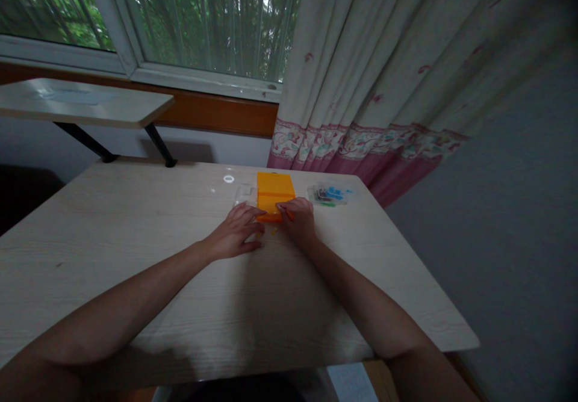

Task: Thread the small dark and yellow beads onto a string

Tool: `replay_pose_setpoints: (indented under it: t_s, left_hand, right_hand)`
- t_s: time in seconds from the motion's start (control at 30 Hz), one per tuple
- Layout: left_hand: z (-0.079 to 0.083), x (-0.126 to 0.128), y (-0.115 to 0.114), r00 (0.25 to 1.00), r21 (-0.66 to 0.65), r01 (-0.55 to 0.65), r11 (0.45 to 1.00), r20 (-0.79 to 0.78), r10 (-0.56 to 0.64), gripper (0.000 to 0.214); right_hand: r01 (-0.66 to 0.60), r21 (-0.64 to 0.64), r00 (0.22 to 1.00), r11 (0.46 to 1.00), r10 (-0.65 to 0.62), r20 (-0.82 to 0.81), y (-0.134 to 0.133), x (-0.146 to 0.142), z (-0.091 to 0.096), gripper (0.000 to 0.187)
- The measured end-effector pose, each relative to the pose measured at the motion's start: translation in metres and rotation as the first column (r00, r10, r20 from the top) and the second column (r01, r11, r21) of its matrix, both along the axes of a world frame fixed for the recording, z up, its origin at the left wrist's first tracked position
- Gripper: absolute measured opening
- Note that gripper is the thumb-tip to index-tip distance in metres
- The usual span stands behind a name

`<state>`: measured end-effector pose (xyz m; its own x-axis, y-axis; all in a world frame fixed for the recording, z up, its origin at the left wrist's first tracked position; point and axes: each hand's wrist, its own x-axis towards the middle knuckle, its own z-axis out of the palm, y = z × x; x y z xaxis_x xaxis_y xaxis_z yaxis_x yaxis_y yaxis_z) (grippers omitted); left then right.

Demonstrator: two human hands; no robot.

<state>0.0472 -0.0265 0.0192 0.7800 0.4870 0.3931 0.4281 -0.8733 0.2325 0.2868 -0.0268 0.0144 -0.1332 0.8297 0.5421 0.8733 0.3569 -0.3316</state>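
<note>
A bright orange box (pixel 275 184) stands on the table, its lid apparently folded back toward the window. My left hand (pixel 235 231) is at the box's front left corner, fingertips touching the edge, with the fingers spread apart. At the front right, my right hand (pixel 298 216) has its thumb and fingers closed on the box's front part. Small yellow bits (pixel 273 231) lie on the table just in front, between the hands. Beside the box on the left is a clear plastic piece (pixel 244 192), partly hidden by my left hand.
Clear bags with blue, dark and green small parts (pixel 332 194) lie right of the box. A white round item (pixel 229 179) is at the back left. The pale wooden table (pixel 158 227) carries a raised shelf (pixel 112 106) at left. A curtain (pixel 343 101) hangs behind.
</note>
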Motion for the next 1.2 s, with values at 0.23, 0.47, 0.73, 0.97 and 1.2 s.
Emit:
replay_pose_setpoints:
  t_s: [0.23, 0.47, 0.73, 0.97, 1.2]
  left_hand:
    - [-0.0032, 0.0001, 0.0013, 1.000, 0.001, 0.002, 1.000, 0.018, -0.002, 0.040]
    - [0.0019, 0.0001, -0.0006, 1.000, 0.003, 0.005, 1.000, -0.031, -0.005, 0.034]
    - [0.0016, 0.0002, -0.0014, 1.000, 0.009, 0.011, 1.000, -0.016, -0.011, 0.023]
    - [0.0019, 0.0002, -0.0009, 0.999, 0.019, 0.033, 0.999, 0.025, -0.034, 0.016]
    - [0.0020, -0.0012, 0.0038, 0.988, -0.052, -0.012, 0.999, 0.152, 0.020, 0.013]
  right_hand:
    - [-0.003, 0.016, 1.000, 1.000, 0.003, -0.009, 0.0008, 0.0008, -0.0027, 0.028]
    - [0.002, 0.000, 1.000, 1.000, -0.002, -0.020, -0.0010, -0.0003, 0.0000, 0.029]
    - [-0.003, 0.003, 1.000, 1.000, 0.003, -0.010, -0.0008, -0.0008, 0.0009, 0.029]
    - [0.000, 0.009, 1.000, 1.000, 0.000, -0.010, -0.0011, -0.0006, 0.0000, 0.029]
    - [-0.038, 0.059, 0.999, 0.998, 0.039, -0.018, 0.0011, 0.0008, -0.0033, 0.025]
